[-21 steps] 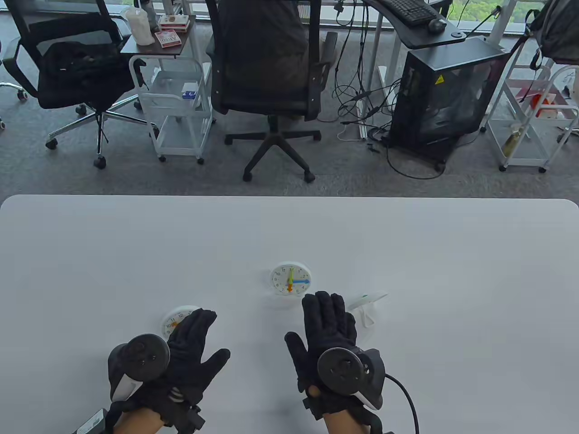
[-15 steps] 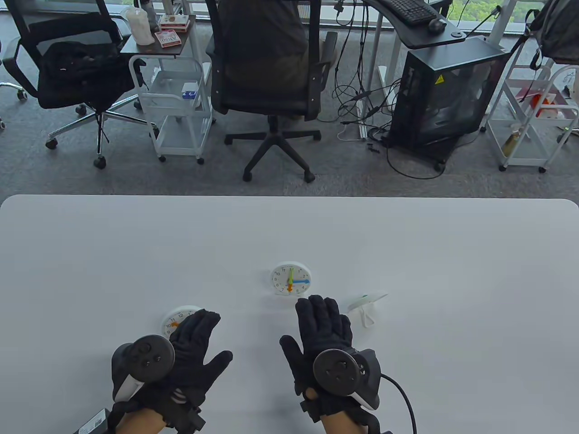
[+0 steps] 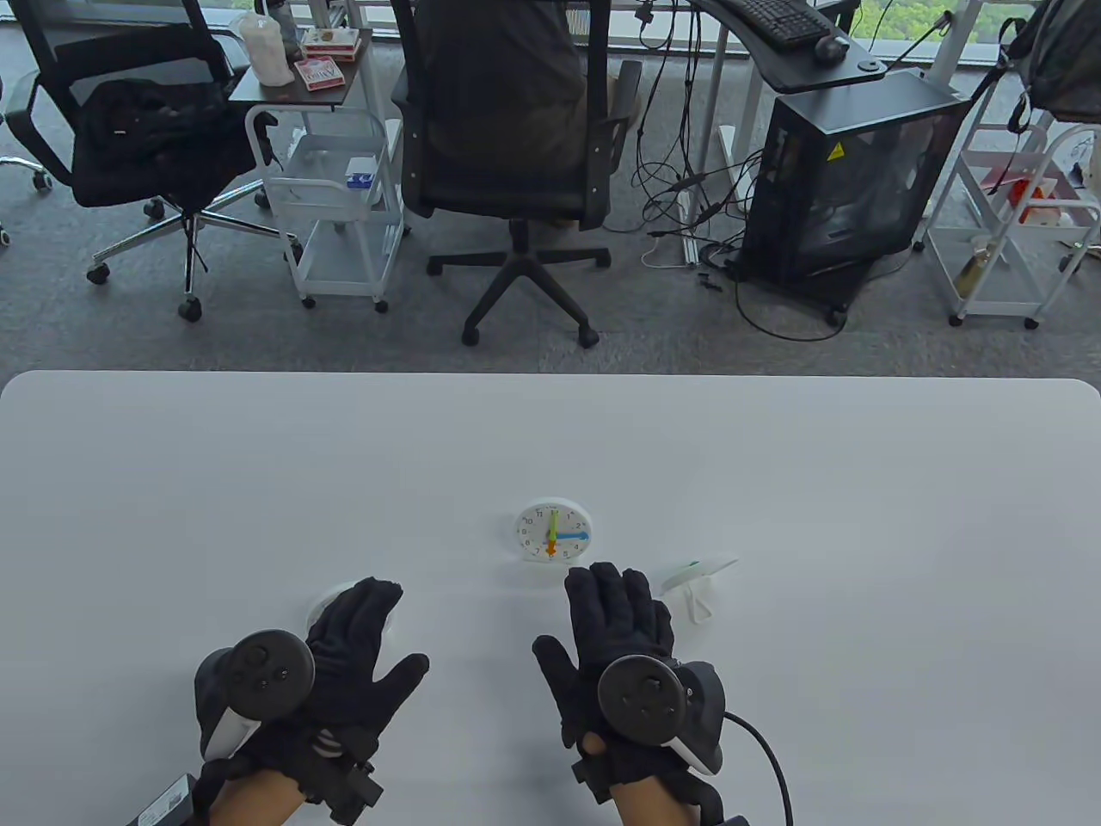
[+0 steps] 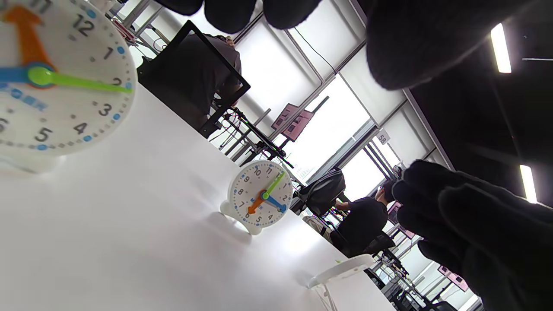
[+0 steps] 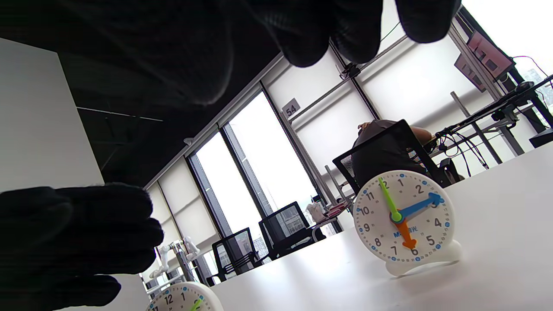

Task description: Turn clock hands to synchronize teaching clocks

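Two white teaching clocks stand on the white table (image 3: 774, 482). The far clock (image 3: 553, 532) stands upright near the middle, its green hand at twelve, blue hand at three and orange hand at six. The near clock (image 3: 320, 607) stands to its left and closer to the person, with only a sliver of its rim showing in the table view; the left wrist view shows its face up close, orange hand toward twelve and green hand between two and three.

The left hand (image 3: 344, 662) hangs over the near clock with fingers extended and thumb spread apart, holding nothing; whether it touches the clock cannot be told. The right hand (image 3: 615, 641) lies flat and spread just in front of the far clock, fingertips near its base but apart from it. A small white stand (image 3: 698, 581) with a green mark lies just to the right of that hand.

Compared with half a second ago, the left hand has slid forward and leftward, now covering the numerals and orange hand of the near clock that showed earlier. The right hand has barely shifted.
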